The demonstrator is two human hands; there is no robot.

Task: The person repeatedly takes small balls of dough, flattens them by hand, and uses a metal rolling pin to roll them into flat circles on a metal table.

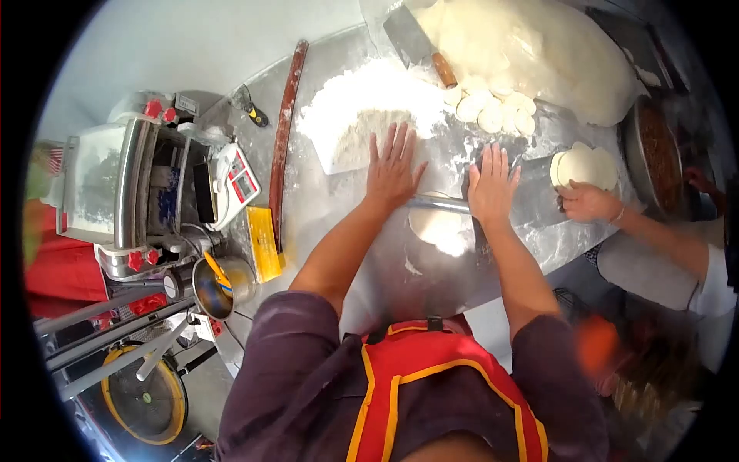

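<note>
Both of my hands are over a metal rolling pin (439, 203) near the middle of the metal table. My left hand (392, 173) lies at the pin's left end with its fingers spread, beside a pile of white flour (362, 108). At the right end is my right hand (493, 185), palm down and fingers stretched out, holding nothing in its fingers. A flat round of dough (440, 229) lies under the pin, between my hands. Several small dough discs (493, 112) sit beyond my right hand, next to a large mass of dough (531, 46).
At right a co-worker's hand (589, 202) touches round dough sheets (589, 168), beside a pan of brown filling (654, 154). A scraper (408, 35), a long red stick (289, 138), a scale (237, 185), a yellow block (265, 242) and a roller machine (142, 185) are also there.
</note>
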